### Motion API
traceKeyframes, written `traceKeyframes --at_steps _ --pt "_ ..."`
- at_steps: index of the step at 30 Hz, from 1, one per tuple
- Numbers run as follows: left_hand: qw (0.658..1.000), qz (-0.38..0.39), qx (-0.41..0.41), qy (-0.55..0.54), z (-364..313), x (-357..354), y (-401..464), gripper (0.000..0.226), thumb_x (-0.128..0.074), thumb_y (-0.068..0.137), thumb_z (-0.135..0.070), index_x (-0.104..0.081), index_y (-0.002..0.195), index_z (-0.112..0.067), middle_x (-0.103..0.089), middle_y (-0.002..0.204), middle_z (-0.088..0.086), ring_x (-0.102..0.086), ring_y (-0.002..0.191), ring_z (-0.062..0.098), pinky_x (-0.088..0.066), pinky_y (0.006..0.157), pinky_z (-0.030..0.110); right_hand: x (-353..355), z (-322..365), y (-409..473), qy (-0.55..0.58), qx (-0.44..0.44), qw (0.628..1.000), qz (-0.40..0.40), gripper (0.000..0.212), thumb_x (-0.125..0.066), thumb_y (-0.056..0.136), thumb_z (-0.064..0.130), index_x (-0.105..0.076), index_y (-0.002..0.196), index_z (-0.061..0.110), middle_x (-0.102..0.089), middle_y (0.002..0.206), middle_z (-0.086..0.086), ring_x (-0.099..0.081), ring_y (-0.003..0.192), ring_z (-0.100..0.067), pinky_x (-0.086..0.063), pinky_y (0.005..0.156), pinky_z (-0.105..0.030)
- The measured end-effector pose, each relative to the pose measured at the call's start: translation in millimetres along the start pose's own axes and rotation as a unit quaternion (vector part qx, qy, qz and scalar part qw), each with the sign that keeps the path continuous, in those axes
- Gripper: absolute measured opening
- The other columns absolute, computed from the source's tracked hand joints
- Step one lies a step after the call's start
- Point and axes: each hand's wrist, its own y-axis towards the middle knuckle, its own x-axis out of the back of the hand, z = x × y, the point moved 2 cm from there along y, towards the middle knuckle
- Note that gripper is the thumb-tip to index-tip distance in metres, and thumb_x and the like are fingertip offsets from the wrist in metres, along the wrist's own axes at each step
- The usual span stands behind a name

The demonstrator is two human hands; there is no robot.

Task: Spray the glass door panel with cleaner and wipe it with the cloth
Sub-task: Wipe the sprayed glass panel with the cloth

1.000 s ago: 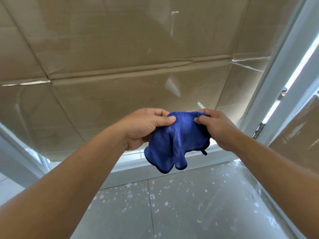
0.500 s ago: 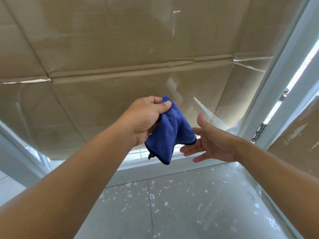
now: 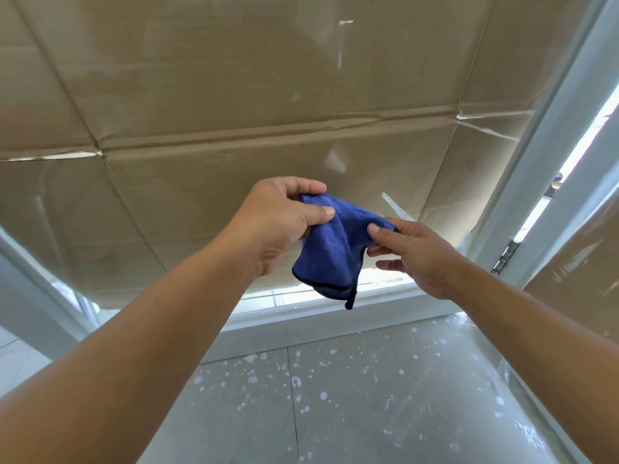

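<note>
Between both hands, a blue plush microfibre cloth (image 3: 330, 249), dark-edged and crumpled, is held: pinched by left hand (image 3: 278, 226) and right hand (image 3: 413, 252). Beyond them, the glass door panel (image 3: 234, 95) is backed by creased brown cardboard (image 3: 351, 182).

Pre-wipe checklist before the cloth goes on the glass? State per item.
1. Cloth in hand: ok, blue cloth is held by both hands.
2. Left hand grip: ok, thumb and fingers pinch the upper edge.
3. Right hand grip: ok, thumb and fingers pinch the right side.
4. Cloth spread flat for wiping: not ok, it hangs bunched.
5. Cloth on glass door panel: not ok, held in front of it.
6. Cleaner sprayed, bottle nearby: cannot tell, no bottle in view.
</note>
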Motion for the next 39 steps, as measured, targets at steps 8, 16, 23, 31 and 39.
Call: traceKeyframes --at_steps 8,16,23,31,39 --pt "0.984 -0.035 -0.093 0.147 2.3 7.0 0.8 0.053 -0.081 0.073 0.0 -0.07 0.116 -0.03 -0.073 0.102 -0.003 -0.07 0.079 0.01 -0.059 0.084 0.03 3.9 22.4 -0.2 -0.047 0.04 0.997 -0.038 0.019 -0.054 0.105 0.029 -0.072 0.111 0.031 -0.077 0.105 0.009 -0.072 0.101 -0.012 -0.052 0.097 -0.041" --pt "0.967 -0.043 -0.114 0.224 5.6 14.6 2.6 0.049 -0.083 0.071 -0.013 -0.069 0.115 -0.029 -0.069 0.108 -0.005 -0.067 0.096 0.013 -0.056 0.09 0.035 2.1 34.7 -3.1 0.123 0.019 0.992 0.022 0.026 -0.05 0.101 0.005 -0.073 0.109 0.014 -0.07 0.096 -0.005 -0.065 0.081 -0.021 -0.052 0.077 -0.036" --pt "0.972 -0.02 -0.065 0.224 7.2 27.9 8.5 0.038 -0.081 0.076 -0.007 -0.071 0.109 -0.022 -0.072 0.099 -0.001 -0.069 0.093 0.018 -0.057 0.086 0.033 5.5 39.6 -4.8 0.157 -0.008 0.984 0.085 0.054 -0.029 0.093 -0.012 -0.06 0.131 0.011 -0.074 0.11 -0.007 -0.068 0.088 -0.024 -0.057 0.078 -0.038" --pt "0.974 0.032 -0.094 0.204 -1.8 35.2 8.4 0.062 -0.048 0.08 0.02 -0.07 0.114 -0.026 -0.076 0.098 0.002 -0.071 0.086 0.016 -0.055 0.081 0.025 5.1 44.8 -4.9 0.078 0.106 0.99 0.045 0.042 -0.064 0.089 -0.008 -0.068 0.117 0.022 -0.078 0.105 -0.001 -0.072 0.088 -0.015 -0.062 0.069 -0.03" --pt "0.963 0.062 -0.125 0.228 -4.3 38.1 2.6 0.01 -0.078 0.083 -0.014 -0.079 0.09 -0.021 -0.075 0.079 0.005 -0.064 0.07 0.007 -0.055 0.076 0.026 11.7 41.0 -0.4 0.032 0.069 0.995 -0.072 0.033 -0.051 0.093 0.0 -0.072 0.072 0.016 -0.051 0.068 -0.011 -0.045 0.066 -0.025 -0.039 0.067 -0.034"
